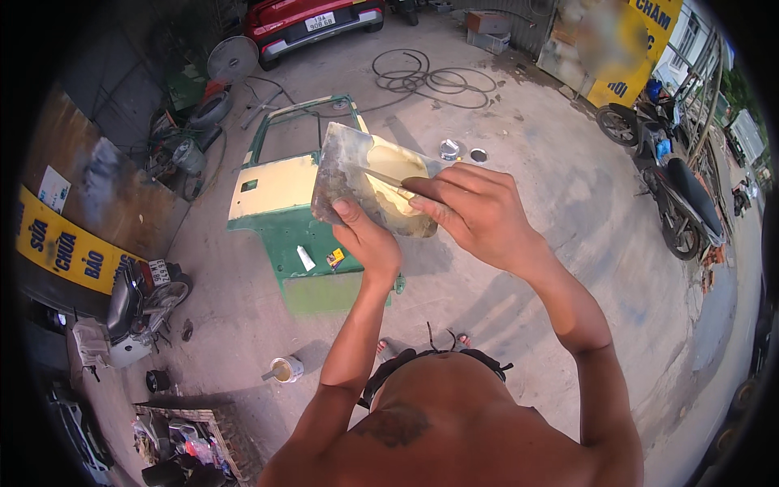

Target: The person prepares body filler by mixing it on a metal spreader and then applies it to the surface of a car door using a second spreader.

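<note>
My left hand (365, 235) grips a smudged, flat mixing plate (337, 174) from below, thumb over its near edge. Cream paste (389, 154) covers part of the plate. My right hand (479, 207) holds a thin spreader (381, 179), its blade lying across the plate and paste. Beneath them, a vehicle door (272, 191) painted cream and green lies on the ground. A white tube (306, 256) and a small yellow packet (335, 259) rest on the door.
An open can (449, 148) and dark lid (479, 154) lie beyond the door; a bucket (286, 369) is near my feet. Motorbikes (682, 211) stand right, a scooter (134, 308) left. A coiled hose (430, 81), fan (231, 58) and red car (300, 24) are behind.
</note>
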A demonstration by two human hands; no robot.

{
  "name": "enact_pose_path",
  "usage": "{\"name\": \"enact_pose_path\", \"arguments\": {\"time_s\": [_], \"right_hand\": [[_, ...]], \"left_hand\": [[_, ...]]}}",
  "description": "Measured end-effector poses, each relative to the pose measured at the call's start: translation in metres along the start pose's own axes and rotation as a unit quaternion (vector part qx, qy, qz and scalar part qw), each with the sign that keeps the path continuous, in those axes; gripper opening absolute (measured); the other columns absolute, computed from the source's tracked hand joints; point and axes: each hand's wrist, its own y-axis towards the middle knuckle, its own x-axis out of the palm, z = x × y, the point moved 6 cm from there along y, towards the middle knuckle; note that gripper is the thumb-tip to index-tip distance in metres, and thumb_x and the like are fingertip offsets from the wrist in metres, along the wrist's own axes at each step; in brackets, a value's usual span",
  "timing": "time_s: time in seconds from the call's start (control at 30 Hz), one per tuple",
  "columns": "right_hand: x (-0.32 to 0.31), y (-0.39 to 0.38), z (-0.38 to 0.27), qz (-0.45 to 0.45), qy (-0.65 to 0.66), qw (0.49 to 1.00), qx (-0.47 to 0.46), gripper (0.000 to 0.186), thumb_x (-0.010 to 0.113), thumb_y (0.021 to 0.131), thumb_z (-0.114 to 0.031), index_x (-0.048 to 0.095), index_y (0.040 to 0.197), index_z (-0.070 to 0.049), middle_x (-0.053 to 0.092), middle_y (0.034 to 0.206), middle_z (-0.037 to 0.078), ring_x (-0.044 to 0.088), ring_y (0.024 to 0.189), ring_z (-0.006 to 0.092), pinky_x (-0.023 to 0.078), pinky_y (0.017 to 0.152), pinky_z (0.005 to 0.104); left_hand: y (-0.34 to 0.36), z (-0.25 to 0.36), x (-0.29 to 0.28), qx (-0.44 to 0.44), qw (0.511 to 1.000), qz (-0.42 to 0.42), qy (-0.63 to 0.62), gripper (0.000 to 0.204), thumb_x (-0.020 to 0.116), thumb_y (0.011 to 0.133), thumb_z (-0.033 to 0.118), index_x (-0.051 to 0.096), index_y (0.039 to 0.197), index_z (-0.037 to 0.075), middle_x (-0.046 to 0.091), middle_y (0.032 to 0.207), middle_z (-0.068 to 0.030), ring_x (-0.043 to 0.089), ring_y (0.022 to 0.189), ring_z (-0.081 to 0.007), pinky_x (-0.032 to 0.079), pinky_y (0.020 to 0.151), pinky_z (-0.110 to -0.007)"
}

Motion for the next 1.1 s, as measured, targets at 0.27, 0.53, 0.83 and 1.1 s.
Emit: {"name": "enact_pose_path", "arguments": {"time_s": [0.27,0.53,0.83,1.1], "right_hand": [[-0.039,-0.003,0.046,0.217,0.079,0.956,0.18,0.02,0.069,0.09,-0.016,0.067,0.093,0.003,0.064,0.083,-0.002,0.051,0.072,0.0056,0.042,0.064,0.0216],[0.0,-0.088,0.109,0.23,0.461,0.729,0.451,0.04,0.063,0.093,-0.034,0.061,0.116,-0.001,0.064,0.106,0.004,0.059,0.09,0.0121,0.046,0.082,0.0249],[-0.021,-0.068,0.113,0.398,0.329,0.74,0.431,0.043,0.061,0.093,-0.03,0.055,0.119,0.005,0.061,0.115,0.012,0.06,0.102,0.0203,0.048,0.087,0.0323],[-0.014,-0.038,0.07,0.315,0.223,0.868,0.311,0.039,0.057,0.097,-0.034,0.06,0.107,0.003,0.063,0.098,0.005,0.056,0.088,0.0115,0.045,0.079,0.0261]], "left_hand": [[0.006,-0.012,0.041,-0.268,0.934,-0.184,-0.152,0.041,0.049,0.099,0.04,0.057,0.104,0.0,0.058,0.095,-0.0038,0.053,0.082,-0.0105,0.045,0.07,-0.028],[0.028,-0.014,0.01,-0.11,0.986,-0.096,-0.075,0.063,0.038,0.1,0.052,0.047,0.126,-0.006,0.054,0.118,-0.0139,0.051,0.105,-0.0169,0.042,0.091,-0.032],[-0.014,0.001,0.054,-0.062,0.86,-0.499,0.089,0.061,0.047,0.097,0.051,0.05,0.128,-0.001,0.055,0.069,-0.019,0.057,0.073,-0.0185,0.046,0.069,-0.037],[-0.002,-0.019,0.028,-0.289,0.921,-0.127,-0.229,0.048,0.056,0.094,0.033,0.046,0.125,-0.003,0.058,0.113,-0.0125,0.063,0.099,-0.02,0.055,0.081,-0.035]]}}
